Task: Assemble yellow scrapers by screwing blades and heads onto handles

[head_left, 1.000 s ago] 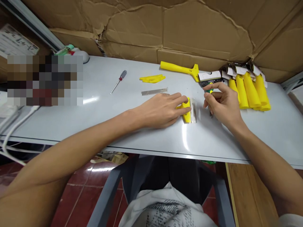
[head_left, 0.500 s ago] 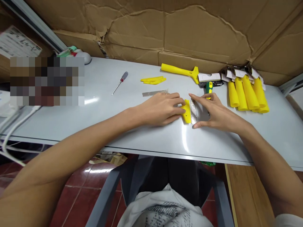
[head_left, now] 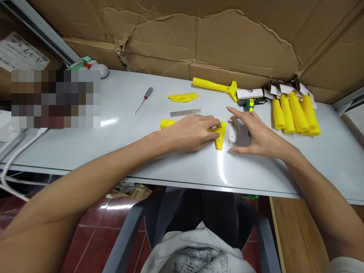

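Observation:
My left hand point(head_left: 196, 131) lies over a yellow plastic scraper point(head_left: 220, 141) on the table, its fingers curled on the T-shaped head. The scraper's handle runs left under the hand, and its round end shows past the wrist side. Beside the head, a small gap away, is a shiny clear-wrapped piece point(head_left: 231, 132), whose exact kind I cannot make out. My right hand point(head_left: 253, 132) stands around that piece with thumb and forefinger spread wide. Whether its fingers touch the piece is unclear. Behind the left hand lies a flat metal strip point(head_left: 184, 112).
Toward the back are a screwdriver point(head_left: 143, 100), thin yellow plastic parts point(head_left: 183, 97) and another yellow scraper point(head_left: 212, 84). A green-and-yellow handled tool point(head_left: 250, 105) stands behind my right hand. Several yellow handles with card sleeves point(head_left: 297, 113) are piled right. Cardboard point(head_left: 159, 49) lines the back.
The scraper under my left hand has shifted slightly left and turned, so its handle end now shows. The gap to the wrapped piece has widened. My right hand's fingers remain spread.

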Motion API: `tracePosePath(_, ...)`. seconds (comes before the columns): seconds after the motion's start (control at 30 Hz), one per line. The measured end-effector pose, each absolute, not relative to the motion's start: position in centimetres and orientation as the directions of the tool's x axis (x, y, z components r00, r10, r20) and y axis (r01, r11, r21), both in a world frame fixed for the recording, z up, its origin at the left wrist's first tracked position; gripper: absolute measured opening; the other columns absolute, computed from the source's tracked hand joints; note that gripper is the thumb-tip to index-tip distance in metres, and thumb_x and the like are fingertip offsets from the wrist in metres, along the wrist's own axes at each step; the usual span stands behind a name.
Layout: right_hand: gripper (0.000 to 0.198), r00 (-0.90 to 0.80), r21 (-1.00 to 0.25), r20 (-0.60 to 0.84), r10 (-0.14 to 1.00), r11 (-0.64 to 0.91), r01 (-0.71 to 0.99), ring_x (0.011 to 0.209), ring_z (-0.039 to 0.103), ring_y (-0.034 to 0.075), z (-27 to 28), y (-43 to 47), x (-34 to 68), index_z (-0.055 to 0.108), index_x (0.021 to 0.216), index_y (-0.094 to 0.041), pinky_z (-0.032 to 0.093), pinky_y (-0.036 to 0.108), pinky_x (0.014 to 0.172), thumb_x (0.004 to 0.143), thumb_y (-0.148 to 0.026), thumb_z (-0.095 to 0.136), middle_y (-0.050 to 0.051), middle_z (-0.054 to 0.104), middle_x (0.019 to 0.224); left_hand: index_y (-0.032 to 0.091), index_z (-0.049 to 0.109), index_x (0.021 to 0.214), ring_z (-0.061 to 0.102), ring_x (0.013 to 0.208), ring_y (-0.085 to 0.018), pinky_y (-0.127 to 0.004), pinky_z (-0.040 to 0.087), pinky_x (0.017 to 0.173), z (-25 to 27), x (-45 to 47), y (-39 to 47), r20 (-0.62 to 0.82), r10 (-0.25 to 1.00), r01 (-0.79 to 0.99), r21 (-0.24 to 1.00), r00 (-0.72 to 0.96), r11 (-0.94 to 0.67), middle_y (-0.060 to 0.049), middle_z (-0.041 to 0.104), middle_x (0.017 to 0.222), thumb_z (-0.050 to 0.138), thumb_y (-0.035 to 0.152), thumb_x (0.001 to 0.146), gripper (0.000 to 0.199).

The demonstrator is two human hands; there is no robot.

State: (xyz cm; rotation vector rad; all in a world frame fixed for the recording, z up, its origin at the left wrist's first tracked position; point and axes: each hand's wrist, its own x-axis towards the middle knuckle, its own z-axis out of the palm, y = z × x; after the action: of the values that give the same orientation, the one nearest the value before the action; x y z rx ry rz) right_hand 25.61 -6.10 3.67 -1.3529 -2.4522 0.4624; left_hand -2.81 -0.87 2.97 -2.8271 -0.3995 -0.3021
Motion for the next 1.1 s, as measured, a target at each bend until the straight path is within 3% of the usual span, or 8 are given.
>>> tracePosePath(0.1,0.124,-0.501,-0.416,0.086,0.861,0.488,0.767,0.142,0.049,0.043,3.5,-6.0,25.6,0.023,0.181,-0.032,0.045,0.064,0.122,0.082,-0.075,0.084,0.015,0.063,0.153,0.024,0.081,0.114,0.073,0.100,-0.021,-0.033,0.048,0.070,2.9,-2.8,-0.9,0.252,0.239,0.299,-0.237,0.938,-0.924,-0.008,0.076,0.125,0.056,0.021,0.108,0.025)
tracePosePath(0.27,0.118,-0.510,-0.411,0.109,0.853,0.506,0.759,0.139,0.054,0.041,3.5,-5.8,25.8,0.025,0.180,-0.033,0.046,0.064,0.123,0.085,-0.070,0.085,0.013,0.067,0.149,0.023,0.080,0.115,0.074,0.103,-0.021,-0.032,0.048,0.071,2.9,-2.8,-0.9,0.239,0.245,0.301,-0.235,0.940,-0.924,-0.009,0.076,0.127,0.053,0.023,0.110,0.028)
tracePosePath(0.33,0.112,-0.523,-0.384,0.119,0.844,0.525,0.760,0.144,0.055,0.042,3.5,-5.7,25.9,0.036,0.177,-0.029,0.047,0.065,0.124,0.085,-0.069,0.086,0.014,0.067,0.152,0.023,0.081,0.115,0.074,0.105,-0.021,-0.032,0.049,0.072,2.8,-2.9,-0.9,0.245,0.249,0.304,-0.222,0.937,-0.927,-0.009,0.076,0.127,0.052,0.023,0.111,0.029)
tracePosePath(0.43,0.074,-0.575,-0.325,0.112,0.811,0.577,0.750,0.146,0.061,0.040,3.6,-5.4,26.1,0.069,0.151,-0.023,0.050,0.064,0.125,0.091,-0.065,0.082,0.014,0.068,0.156,0.022,0.081,0.112,0.073,0.105,-0.021,-0.032,0.050,0.075,2.8,-2.8,-0.9,0.268,0.244,0.297,-0.182,0.932,-0.937,-0.010,0.076,0.125,0.054,0.021,0.110,0.027)
tracePosePath(0.53,0.043,-0.606,-0.260,0.115,0.787,0.613,0.746,0.146,0.066,0.037,3.6,-5.4,25.9,0.083,0.122,-0.019,0.054,0.061,0.125,0.099,-0.054,0.075,0.014,0.071,0.154,0.022,0.082,0.111,0.073,0.104,-0.021,-0.033,0.051,0.077,2.7,-2.8,-0.8,0.277,0.238,0.292,-0.173,0.931,-0.941,-0.010,0.077,0.125,0.056,0.022,0.110,0.026)
tracePosePath(0.7,0.031,-0.646,-0.214,0.185,0.741,0.672,0.709,0.145,0.069,0.038,3.0,-5.8,25.0,0.086,0.111,-0.016,0.059,0.061,0.123,0.103,-0.040,0.068,0.017,0.076,0.144,0.023,0.081,0.113,0.073,0.105,-0.021,-0.032,0.046,0.072,2.7,-2.7,-0.8,0.261,0.248,0.304,-0.203,0.933,-0.931,-0.009,0.077,0.126,0.055,0.023,0.111,0.026)
tracePosePath(0.83,0.036,-0.676,-0.150,0.204,0.708,0.705,0.694,0.136,0.076,0.034,2.7,-6.1,24.3,0.085,0.100,-0.017,0.065,0.057,0.116,0.110,-0.034,0.055,0.015,0.081,0.134,0.024,0.082,0.113,0.073,0.104,-0.020,-0.033,0.045,0.070,2.7,-2.7,-0.8,0.274,0.258,0.317,-0.198,0.926,-0.927,-0.008,0.077,0.125,0.056,0.022,0.110,0.026)
tracePosePath(1.1,0.028,-0.653,-0.131,0.175,0.737,0.674,0.727,0.124,0.081,0.036,3.2,-6.8,24.7,0.084,0.104,-0.019,0.069,0.057,0.101,0.105,-0.031,0.058,0.011,0.079,0.141,0.025,0.080,0.120,0.075,0.107,-0.021,-0.033,0.046,0.071,2.4,-2.5,-0.8,0.252,0.292,0.348,-0.216,0.923,-0.912,-0.008,0.077,0.127,0.054,0.024,0.112,0.027)
